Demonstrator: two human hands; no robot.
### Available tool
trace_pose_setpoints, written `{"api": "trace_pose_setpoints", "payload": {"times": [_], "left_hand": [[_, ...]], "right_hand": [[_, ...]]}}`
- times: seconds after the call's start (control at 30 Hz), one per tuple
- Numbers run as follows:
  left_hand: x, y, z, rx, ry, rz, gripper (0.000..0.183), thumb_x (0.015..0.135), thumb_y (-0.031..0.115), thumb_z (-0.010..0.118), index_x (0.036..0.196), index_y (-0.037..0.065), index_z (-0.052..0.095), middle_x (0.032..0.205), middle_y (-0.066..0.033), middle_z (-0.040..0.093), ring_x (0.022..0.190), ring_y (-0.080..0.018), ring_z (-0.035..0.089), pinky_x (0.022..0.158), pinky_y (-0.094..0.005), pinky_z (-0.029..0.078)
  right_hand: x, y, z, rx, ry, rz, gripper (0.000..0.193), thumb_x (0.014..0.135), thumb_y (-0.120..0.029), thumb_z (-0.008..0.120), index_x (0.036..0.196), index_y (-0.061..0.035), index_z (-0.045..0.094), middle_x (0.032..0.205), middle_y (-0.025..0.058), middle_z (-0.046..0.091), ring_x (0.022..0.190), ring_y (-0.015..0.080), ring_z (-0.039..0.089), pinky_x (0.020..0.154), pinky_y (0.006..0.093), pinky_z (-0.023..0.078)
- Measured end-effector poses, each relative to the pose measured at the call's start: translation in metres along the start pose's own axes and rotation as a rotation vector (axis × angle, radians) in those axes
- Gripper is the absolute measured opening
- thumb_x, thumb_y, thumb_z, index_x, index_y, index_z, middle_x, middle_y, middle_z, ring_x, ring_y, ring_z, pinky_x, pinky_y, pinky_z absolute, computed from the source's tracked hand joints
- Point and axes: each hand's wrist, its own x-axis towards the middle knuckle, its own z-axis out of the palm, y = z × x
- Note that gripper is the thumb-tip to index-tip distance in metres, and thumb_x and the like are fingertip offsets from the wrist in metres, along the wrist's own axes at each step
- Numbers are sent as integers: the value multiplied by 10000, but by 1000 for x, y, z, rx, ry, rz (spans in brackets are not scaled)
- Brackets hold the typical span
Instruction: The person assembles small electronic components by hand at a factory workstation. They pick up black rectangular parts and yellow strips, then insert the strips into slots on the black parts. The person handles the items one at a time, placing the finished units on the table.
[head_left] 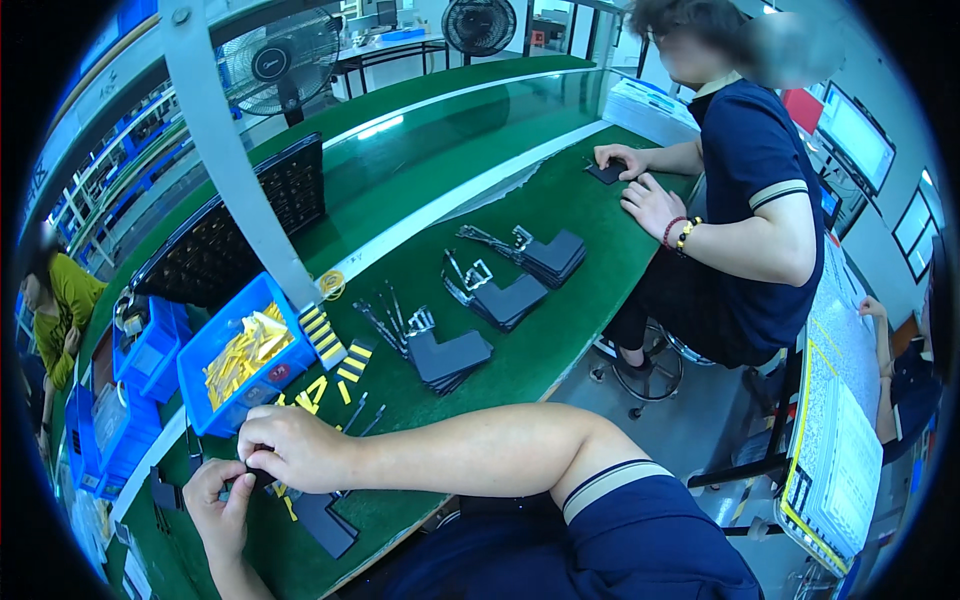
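Both my hands meet at the lower left over the green bench, pinching a small black piece [262, 476] between them. My right hand [305, 450] reaches across from the right, its fingers closed on the piece from above. Just below, my left hand [218, 505] grips it between thumb and fingers; most of the piece is hidden. Beside them lies a flat black L-shaped part [325, 525], partly under my right forearm. Loose yellow strips [312, 394] are scattered beyond my right hand, near a blue bin [207, 412] holding many yellow strips.
Stacked black L-shaped parts with thin cable tails [448, 358] lie along the bench [400, 270], which has a metal post [235, 150]. Striped black-and-yellow strips [320, 335] lie by the bin. More blue bins [125, 430] stand left. A co-worker [750, 190] handles a black part at right.
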Motion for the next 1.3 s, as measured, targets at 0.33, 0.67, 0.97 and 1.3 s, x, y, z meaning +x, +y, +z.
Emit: {"api": "trace_pose_setpoints", "payload": {"times": [0.33, 0.67, 0.97, 1.3], "left_hand": [[3, -2, 6, -69, 32, -73, 121, 730, 71, 670, 772, -27, 612, 700, -104, 600, 623, -183, 549, 590, -279, 424], [9, 3, 3, 55, -38, -96, 147, 751, 120, 692, 829, -5, 676, 799, -118, 671, 721, -222, 646, 664, -305, 491], [7, 5, 5, -4, 37, -119, 128, 756, 121, 698, 811, 7, 676, 772, -89, 671, 686, -185, 633, 625, -281, 472], [7, 11, 14, 13, 94, -105, 102, 773, 71, 662, 857, 13, 658, 756, -99, 640, 666, -189, 619, 608, -282, 482]], "right_hand": [[-1, 4, 0, 0, 38, 29, 36, 769, -49, 577, 766, -21, 554, 775, 115, 545, 760, 295, 564, 678, 385, 453], [6, 10, -8, 17, 32, 128, 62, 801, -75, 635, 834, -26, 617, 785, 87, 593, 725, 185, 591, 659, 296, 474], [9, -6, -8, 164, 12, 386, 54, 813, -38, 615, 849, 2, 617, 821, 74, 624, 731, 143, 613, 682, 278, 509], [9, 3, -10, 397, 28, 478, 72, 853, -70, 609, 896, -13, 624, 849, 30, 616, 766, 80, 579, 699, 238, 483]]}}
